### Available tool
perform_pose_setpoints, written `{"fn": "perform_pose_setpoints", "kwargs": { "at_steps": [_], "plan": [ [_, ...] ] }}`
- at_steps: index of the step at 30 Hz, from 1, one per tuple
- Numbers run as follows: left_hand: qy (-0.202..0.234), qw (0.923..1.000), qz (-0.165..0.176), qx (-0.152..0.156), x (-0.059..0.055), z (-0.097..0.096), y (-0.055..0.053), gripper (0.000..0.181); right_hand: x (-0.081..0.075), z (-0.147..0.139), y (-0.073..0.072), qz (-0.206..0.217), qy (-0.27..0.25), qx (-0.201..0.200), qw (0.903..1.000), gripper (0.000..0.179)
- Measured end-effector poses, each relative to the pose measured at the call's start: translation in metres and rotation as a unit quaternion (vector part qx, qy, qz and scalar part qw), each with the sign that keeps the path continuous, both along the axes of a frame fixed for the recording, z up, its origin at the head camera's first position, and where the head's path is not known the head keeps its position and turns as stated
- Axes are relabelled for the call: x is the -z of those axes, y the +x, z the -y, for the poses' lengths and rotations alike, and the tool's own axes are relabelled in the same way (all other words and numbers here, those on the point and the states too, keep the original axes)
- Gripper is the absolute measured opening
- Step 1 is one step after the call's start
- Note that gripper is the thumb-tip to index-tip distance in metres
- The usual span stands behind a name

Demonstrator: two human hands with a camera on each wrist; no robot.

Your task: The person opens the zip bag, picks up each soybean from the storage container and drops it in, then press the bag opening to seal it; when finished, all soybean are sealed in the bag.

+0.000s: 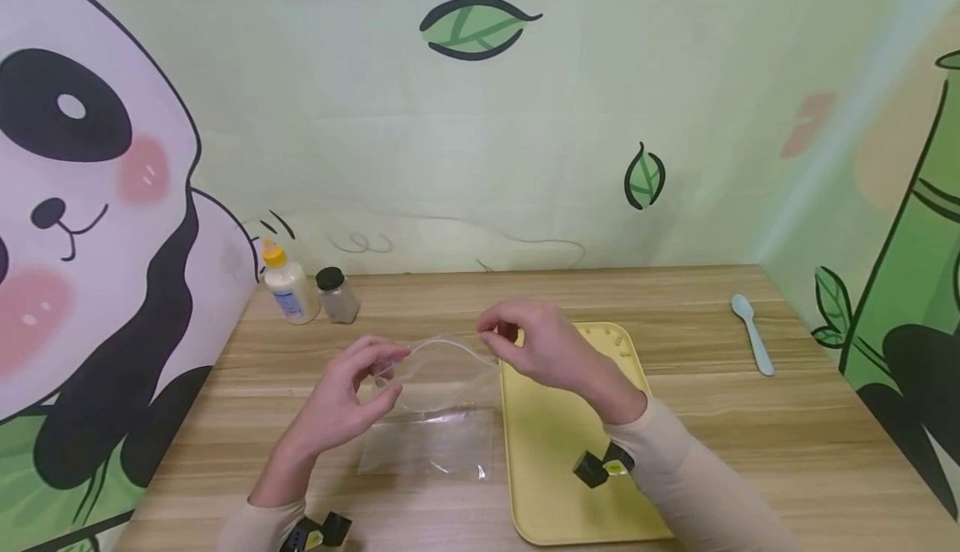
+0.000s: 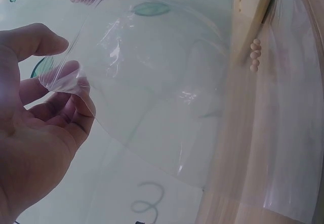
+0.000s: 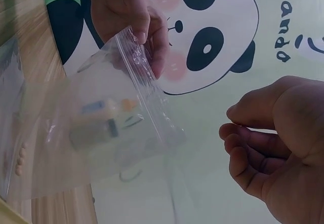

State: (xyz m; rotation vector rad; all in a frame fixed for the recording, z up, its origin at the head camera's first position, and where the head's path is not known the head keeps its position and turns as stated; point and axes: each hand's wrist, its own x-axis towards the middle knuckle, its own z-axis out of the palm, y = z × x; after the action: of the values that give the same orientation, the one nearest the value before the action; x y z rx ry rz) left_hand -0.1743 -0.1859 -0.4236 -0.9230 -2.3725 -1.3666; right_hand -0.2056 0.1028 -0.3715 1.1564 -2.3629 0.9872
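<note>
A clear zip bag (image 1: 442,385) stands with its upper part raised and its lower part flat on the table. My left hand (image 1: 352,393) holds the left end of its zip edge, with the fingers curled round the film in the left wrist view. My right hand (image 1: 536,343) is above the tray's far left corner, beside the bag's right end. Its thumb and index tips are close together; whether something tiny sits between them is hidden. Several small wooden beads (image 2: 254,56) show through the film near the bag's fold. More small pieces (image 1: 618,339) lie on the yellow tray (image 1: 570,494).
A glue bottle (image 1: 292,289) with a yellow cap and a small jar (image 1: 339,298) with a black lid stand at the back left. A pale blue spoon (image 1: 752,335) lies at the right. A printed cloth (image 1: 562,118) hangs behind the wooden table (image 1: 712,435).
</note>
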Motion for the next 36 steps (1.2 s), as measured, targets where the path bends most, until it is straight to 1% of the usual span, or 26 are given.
{"fn": "perform_pose_setpoints", "kwargs": {
  "at_steps": [5, 12, 17, 23, 29, 36],
  "plan": [
    [0.004, 1.0000, 0.000, 0.001, 0.000, 0.000, 0.000, 0.045, -0.001, -0.005, -0.001, 0.000, 0.002, 0.010, 0.9999, 0.006],
    [0.005, 1.0000, -0.001, 0.002, 0.001, 0.001, -0.002, 0.045, -0.003, -0.016, -0.003, -0.001, -0.003, 0.039, 0.9992, 0.006],
    [0.003, 1.0000, -0.004, -0.002, 0.002, 0.001, -0.002, 0.045, -0.006, -0.026, -0.005, -0.006, -0.004, 0.053, 0.9986, 0.006],
    [-0.001, 1.0000, 0.003, -0.003, 0.000, 0.001, -0.001, 0.044, -0.005, -0.041, -0.008, -0.008, -0.011, 0.077, 0.9970, 0.005],
    [0.003, 0.9999, 0.012, 0.001, 0.002, 0.001, -0.002, 0.042, -0.005, -0.054, -0.011, -0.020, -0.018, 0.094, 0.9952, 0.005],
    [0.004, 1.0000, 0.008, 0.002, 0.002, 0.001, -0.003, 0.044, -0.005, -0.067, -0.011, -0.015, -0.013, 0.122, 0.9923, 0.006]
  ]
}}
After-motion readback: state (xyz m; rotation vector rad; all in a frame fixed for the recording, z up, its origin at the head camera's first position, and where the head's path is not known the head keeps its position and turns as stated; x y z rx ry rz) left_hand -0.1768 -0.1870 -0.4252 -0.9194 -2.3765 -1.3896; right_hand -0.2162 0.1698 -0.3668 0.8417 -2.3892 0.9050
